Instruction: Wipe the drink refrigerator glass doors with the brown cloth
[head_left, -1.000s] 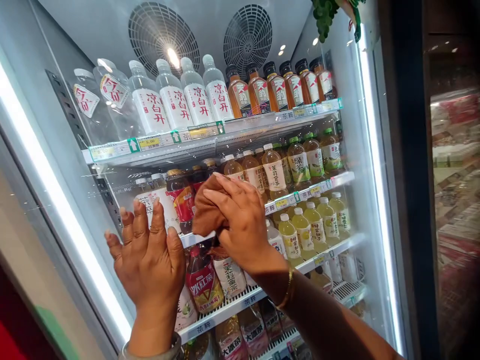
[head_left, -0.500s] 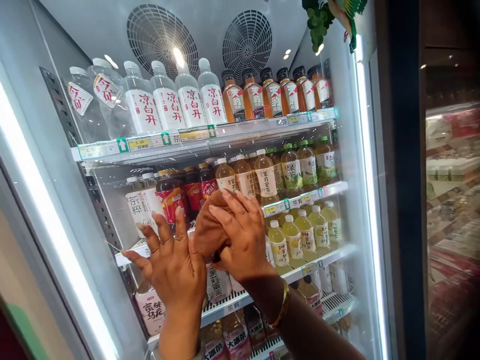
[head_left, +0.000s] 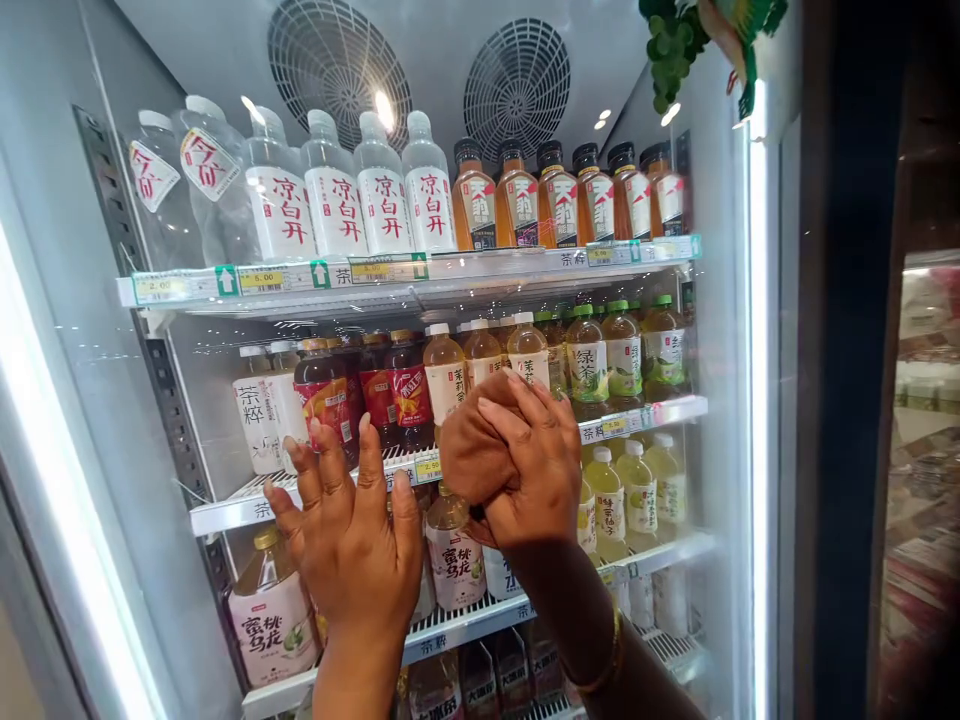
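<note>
My right hand (head_left: pixel 536 460) is closed on a folded brown cloth (head_left: pixel 476 440), which looks pressed flat against the clear glass door of a drinks fridge. My left hand (head_left: pixel 356 530) is open beside it, fingers spread and palm toward the glass, holding nothing. Behind the hands, bottles stand on white shelves: red-labelled dark bottles (head_left: pixel 330 395), pale yellow tea bottles (head_left: pixel 444 375) and a large pink-labelled bottle (head_left: pixel 270 620). My right hand and the cloth hide part of the middle shelf.
Clear water bottles (head_left: pixel 337 200) and amber bottles (head_left: pixel 517 205) line the top shelf under two round fan grilles (head_left: pixel 517 85). Bright light strips (head_left: pixel 759 400) run down both sides. Green artificial grapes (head_left: pixel 667 50) hang at the upper right. A dark door frame (head_left: pixel 844 350) stands at right.
My right hand has shifted the cloth rightward across the glass. My left hand stays spread, a little lower and apart from the cloth. The view has shifted slightly.
</note>
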